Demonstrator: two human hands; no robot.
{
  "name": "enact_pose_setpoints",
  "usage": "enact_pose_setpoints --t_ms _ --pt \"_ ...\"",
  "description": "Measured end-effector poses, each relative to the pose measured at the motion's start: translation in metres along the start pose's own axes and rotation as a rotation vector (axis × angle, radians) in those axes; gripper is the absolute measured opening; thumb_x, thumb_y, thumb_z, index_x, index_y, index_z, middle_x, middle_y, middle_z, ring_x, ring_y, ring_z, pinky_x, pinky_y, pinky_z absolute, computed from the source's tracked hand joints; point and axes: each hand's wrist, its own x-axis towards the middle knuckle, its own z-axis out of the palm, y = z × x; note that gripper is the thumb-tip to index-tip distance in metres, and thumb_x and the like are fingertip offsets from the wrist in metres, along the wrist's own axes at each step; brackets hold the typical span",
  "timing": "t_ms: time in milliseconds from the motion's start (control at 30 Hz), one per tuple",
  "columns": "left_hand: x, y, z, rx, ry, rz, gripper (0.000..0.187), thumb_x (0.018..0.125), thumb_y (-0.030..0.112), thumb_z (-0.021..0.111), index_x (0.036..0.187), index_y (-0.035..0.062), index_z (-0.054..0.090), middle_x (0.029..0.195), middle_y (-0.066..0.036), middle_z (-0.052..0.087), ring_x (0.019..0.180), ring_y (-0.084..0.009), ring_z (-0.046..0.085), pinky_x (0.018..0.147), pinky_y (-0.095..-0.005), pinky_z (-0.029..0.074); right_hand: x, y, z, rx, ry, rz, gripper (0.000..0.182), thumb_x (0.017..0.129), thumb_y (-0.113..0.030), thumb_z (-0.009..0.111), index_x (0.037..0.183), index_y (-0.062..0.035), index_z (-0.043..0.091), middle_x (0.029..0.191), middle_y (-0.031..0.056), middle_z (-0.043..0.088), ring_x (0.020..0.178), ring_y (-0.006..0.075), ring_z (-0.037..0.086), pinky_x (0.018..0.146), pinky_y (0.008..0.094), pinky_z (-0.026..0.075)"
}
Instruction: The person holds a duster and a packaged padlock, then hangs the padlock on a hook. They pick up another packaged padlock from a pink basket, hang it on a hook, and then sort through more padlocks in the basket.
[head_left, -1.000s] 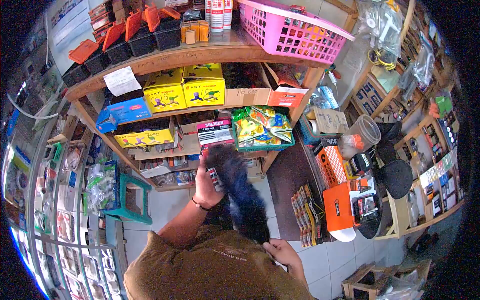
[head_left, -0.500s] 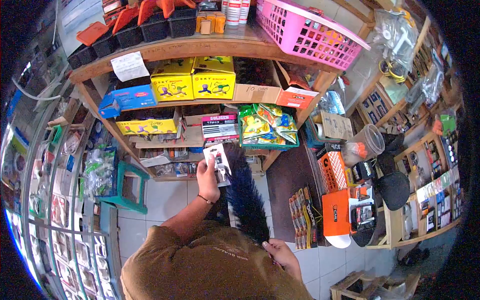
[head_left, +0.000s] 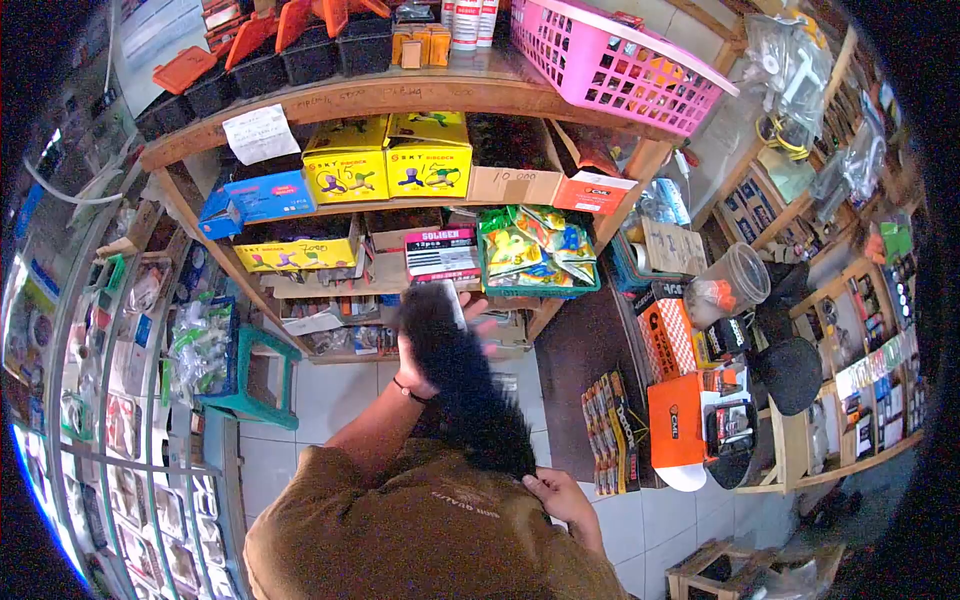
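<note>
In my right hand (head_left: pixel 565 497), closed low by my body, is the handle end of a dark feather duster (head_left: pixel 465 390). Its dark feathers stretch up and to the left, across my left hand (head_left: pixel 415 362). That hand is raised in front of the shelves, palm up, with some fingers extended past the feathers. It holds a white blister-packed item (head_left: pixel 455 303), of which only a pale edge shows; the feathers cover the rest. The duster's upper end is smeared by motion.
Wooden shelves (head_left: pixel 380 98) ahead carry yellow boxes (head_left: pixel 430 160), a green basket of colourful packets (head_left: pixel 540 250) and a pink basket (head_left: pixel 620 65). A green stool (head_left: pixel 255 370) stands left, near glass cases. On the right are an orange box (head_left: pixel 675 425) and a clear jar (head_left: pixel 735 285).
The duster has swung up and left over the pack in my left hand, hiding most of it. My left fingers have spread out. My right hand stays nearly in place.
</note>
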Motion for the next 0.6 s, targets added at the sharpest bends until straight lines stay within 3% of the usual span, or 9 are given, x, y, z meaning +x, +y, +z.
enact_pose_setpoints --t_ms 33,67,167,300,333,367,433,500,600 --pt "0.002 -0.004 -0.011 0.113 0.171 0.014 0.075 0.08 0.067 0.031 0.128 0.0087 0.039 0.127 -0.013 0.045 0.116 -0.0337 0.042 0.094 -0.0565 0.032 0.001 0.004 0.0 -0.089 -0.011 -0.037 0.025 0.088 -0.026 0.052 0.086 -0.002 0.06 0.058 0.0003 0.049 0.056 0.009 0.042 0.052 0.0278 0.037" --pt "-0.002 0.0 0.013 -0.01 -0.064 0.03 0.076 0.08 0.068 0.031 0.129 0.0098 0.037 0.128 -0.013 0.044 0.116 -0.0327 0.042 0.096 -0.053 0.032 0.002 0.004 0.003 -0.08 -0.003 -0.033 0.025 0.088 -0.026 0.052 0.086 -0.002 0.06 0.058 0.0003 0.049 0.056 0.009 0.042 0.052 0.0278 0.037" --pt "0.003 -0.003 0.04 -0.085 0.085 0.138 0.072 0.082 0.065 0.032 0.126 0.0096 0.041 0.123 -0.011 0.049 0.113 -0.0304 0.045 0.096 -0.0467 0.035 0.0 0.002 0.006 0.127 0.171 0.055 0.028 0.088 -0.026 0.052 0.078 -0.0009 0.058 0.057 -0.0004 0.047 0.055 0.009 0.04 0.051 0.0273 0.036" --pt "0.018 -0.009 -0.014 -0.125 -0.092 -0.021 0.067 0.085 0.06 0.03 0.129 0.0098 0.037 0.128 -0.014 0.043 0.114 -0.0399 0.041 0.094 -0.058 0.031 0.006 0.02 0.004 -0.149 -0.022 -0.076 0.032 0.088 -0.027 0.052 0.071 -0.0006 0.052 0.056 0.0005 0.046 0.054 0.0091 0.039 0.05 0.0252 0.034" --pt "0.007 -0.006 0.026 -0.1 -0.134 0.036 0.066 0.086 0.059 0.03 0.128 0.01 0.038 0.127 -0.013 0.044 0.114 -0.0365 0.043 0.094 -0.0534 0.033 0.004 0.008 0.008 -0.034 0.073 -0.011 0.032 0.088 -0.028 0.052 0.073 -0.0006 0.052 0.056 0.001 0.047 0.054 0.0097 0.039 0.05 0.0262 0.035" --pt "0.011 -0.005 0.042 -0.077 0.076 0.16 0.066 0.084 0.061 0.033 0.128 0.0106 0.039 0.126 -0.013 0.045 0.115 -0.0323 0.043 0.096 -0.0477 0.034 0.001 -0.001 0.011 0.082 0.166 0.059 0.032 0.088 -0.029 0.053 0.074 -0.0006 0.052 0.057 0.0016 0.048 0.054 0.0103 0.04 0.051 0.0272 0.036" --pt "0.016 -0.006 0.031 -0.073 0.105 0.165 0.066 0.085 0.06 0.033 0.128 0.0104 0.038 0.127 -0.011 0.045 0.116 -0.0288 0.043 0.098 -0.0429 0.034 -0.003 -0.009 0.012 0.04 0.112 0.052 0.032 0.088 -0.029 0.052 0.074 -0.0005 0.052 0.057 0.0016 0.048 0.055 0.0104 0.04 0.051 0.0274 0.036" --pt "0.009 -0.009 0.015 0.026 -0.114 0.068 0.062 0.086 0.057 0.031 0.128 0.0119 0.038 0.128 -0.009 0.045 0.116 -0.032 0.043 0.098 -0.0522 0.029 -0.003 -0.004 0.011 -0.009 0.057 0.033 0.033 0.088 -0.03 0.052 0.074 -0.0003 0.052 0.057 0.0016 0.048 0.055 0.0104 0.04 0.052 0.0277 0.036" --pt "0.007 -0.004 0.028 -0.044 -0.102 0.031 0.057 0.088 0.053 0.031 0.127 0.012 0.04 0.127 -0.01 0.046 0.115 -0.0322 0.043 0.098 -0.0525 0.029 0.001 0.011 0.009 -0.055 -0.011 0.017 0.033 0.089 -0.031 0.051 0.077 -0.0005 0.053 0.057 0.0015 0.049 0.056 0.0095 0.043 0.052 0.0264 0.037"
